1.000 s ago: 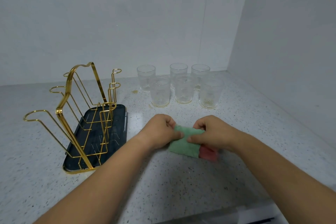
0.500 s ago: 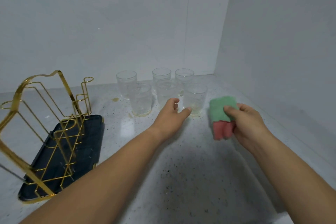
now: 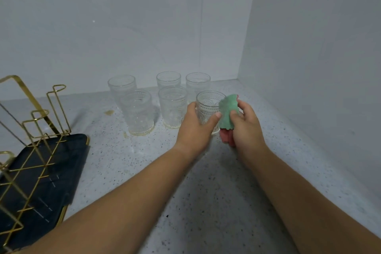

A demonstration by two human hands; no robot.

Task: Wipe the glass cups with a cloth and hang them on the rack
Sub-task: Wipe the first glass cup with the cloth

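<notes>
The gold rack (image 3: 37, 130) is standing at the near left of the desk (image 3: 185, 202), no cup hung on it yet. Well right of the rack, the left hand (image 3: 195, 128) is curling its fingers around the nearest glass cup (image 3: 207, 107), steadying it while the right hand (image 3: 245, 128), pinching the green-and-pink cloth (image 3: 227, 113), is pressing it against the cup's side. Beyond, five more cups (image 3: 173, 107) are waiting.

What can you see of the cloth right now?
The cloth looks like soft fabric, green above and pink-red at its lower end, bunched rather than spread flat. The right hand grips it, thumb on the green part, upright at the right side of the front-right cup, seemingly touching it; the left hand grips that cup. Whether the cloth's lower end touches the counter cannot be told.
</notes>
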